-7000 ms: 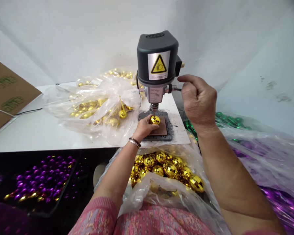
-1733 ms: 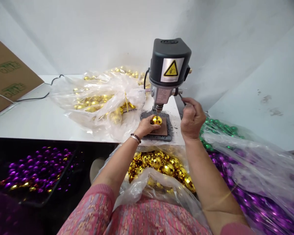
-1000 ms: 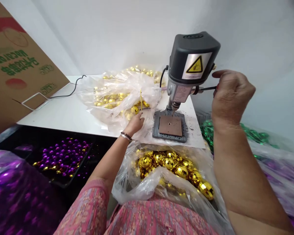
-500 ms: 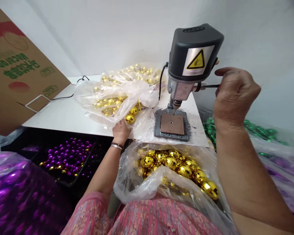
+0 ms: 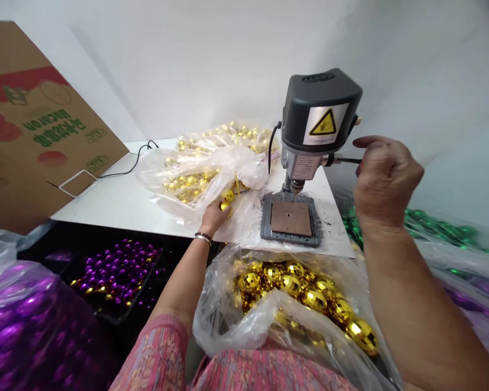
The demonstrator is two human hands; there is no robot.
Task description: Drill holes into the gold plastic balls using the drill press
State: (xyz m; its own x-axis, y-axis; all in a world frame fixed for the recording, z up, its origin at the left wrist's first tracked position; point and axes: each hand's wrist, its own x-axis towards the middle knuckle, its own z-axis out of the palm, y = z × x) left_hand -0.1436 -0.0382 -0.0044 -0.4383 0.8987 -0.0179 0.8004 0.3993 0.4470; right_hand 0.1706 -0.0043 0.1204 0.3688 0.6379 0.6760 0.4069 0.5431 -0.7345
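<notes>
My left hand [image 5: 214, 217] is closed on a shiny gold ball [image 5: 225, 206] at the mouth of a clear plastic bag [image 5: 240, 157] on the table; another gold ball touches it from behind. My right hand [image 5: 387, 176] is raised, its fingers curled round the end of the feed lever [image 5: 348, 159] of a small bench drill press [image 5: 321, 114]. Below the drill bit [image 5: 294, 196] lies a brown square pad [image 5: 290, 218] with a small hole, on the grey base. The bit stands above the pad, apart from it.
An open bag of faceted gold balls [image 5: 291, 285] sits in front of my lap. Left are a cardboard box [image 5: 44, 125], a dark tray of small purple balls [image 5: 110, 271] and a purple-filled bag [image 5: 32, 326]. Green balls [image 5: 440, 225] lie right. Dark shavings surround the drill base.
My left hand has moved from beside the gold balls onto one and closed round it. My right hand stays on the lever. The whole view has shifted slightly.
</notes>
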